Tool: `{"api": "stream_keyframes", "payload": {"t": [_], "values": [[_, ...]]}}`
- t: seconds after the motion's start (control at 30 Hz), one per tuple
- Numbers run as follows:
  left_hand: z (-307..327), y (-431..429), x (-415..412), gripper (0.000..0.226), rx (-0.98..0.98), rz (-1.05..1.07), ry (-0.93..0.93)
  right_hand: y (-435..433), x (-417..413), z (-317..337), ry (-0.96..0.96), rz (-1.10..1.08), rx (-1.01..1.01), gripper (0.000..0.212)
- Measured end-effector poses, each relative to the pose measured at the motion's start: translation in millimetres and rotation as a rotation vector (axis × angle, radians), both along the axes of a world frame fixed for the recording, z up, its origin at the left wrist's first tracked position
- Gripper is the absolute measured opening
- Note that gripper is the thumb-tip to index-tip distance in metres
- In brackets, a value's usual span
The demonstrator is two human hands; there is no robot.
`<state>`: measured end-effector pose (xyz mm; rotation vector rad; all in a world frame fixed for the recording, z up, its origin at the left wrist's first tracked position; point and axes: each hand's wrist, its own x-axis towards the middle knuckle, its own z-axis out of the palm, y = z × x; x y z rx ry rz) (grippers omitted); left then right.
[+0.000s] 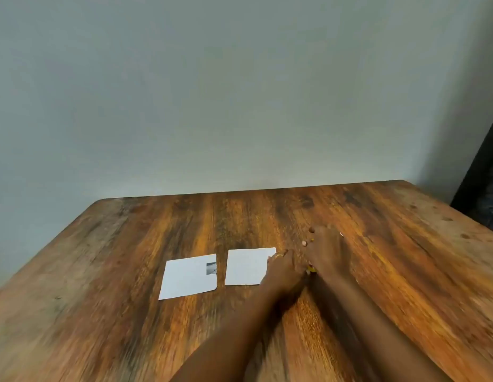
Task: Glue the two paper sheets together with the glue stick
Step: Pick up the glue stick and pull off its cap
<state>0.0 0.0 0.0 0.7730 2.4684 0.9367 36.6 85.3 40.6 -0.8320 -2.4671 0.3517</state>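
The glue stick (310, 269) sits tucked between both hands, beside the right sheet (246, 267)
Only a yellow sliver shows, so its long axis and heading are unreadable, and blur hides whether the fingers of the left hand (284, 270) or right hand (325, 252) grip it. The left hand overlaps that sheet's edge and could drag it askew on the surface (377, 244).

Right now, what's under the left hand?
The left hand covers the right edge of the right sheet. A small yellow bit, likely the glue stick, shows between it and the right hand; the rest is hidden, and blur hides the grip.
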Motion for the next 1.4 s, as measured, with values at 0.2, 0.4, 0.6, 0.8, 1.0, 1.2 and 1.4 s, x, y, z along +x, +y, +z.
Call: {"api": "stream_keyframes", "payload": {"t": [0.2,0.4,0.6,0.8,1.0,1.2,1.4], "values": [[-3.4,21.1,4.7,0.027,0.246,0.006,-0.019,5.3,-2.4,0.5,-0.004,0.018,-0.086,0.014],[0.0,18.2,2.7,0.033,0.41,0.109,0.116,14.6,-0.2,20.0,0.053,0.047,-0.225,0.014],[7.0,-0.1,3.4,0.038,0.46,0.218,0.282,8.9,0.8,32.7,0.092,0.147,-0.391,0.016],[25.3,-33.6,1.2,0.033,0.309,0.164,0.573,-11.6,1.6,42.9,-0.156,0.278,-0.406,0.031],[54.0,-62.0,-7.4,0.027,0.328,0.145,0.47,-34.7,8.5,51.2,0.078,0.452,-0.383,0.032],[86.4,-101.9,-16.9,0.011,0.452,0.004,-0.222,-40.8,18.1,65.6,0.11,0.748,-0.39,0.022],[90.8,-136.2,-20.7,0.019,0.367,-0.124,-0.543,-48.8,21.3,66.8,0.063,0.935,-0.54,0.036]]}}
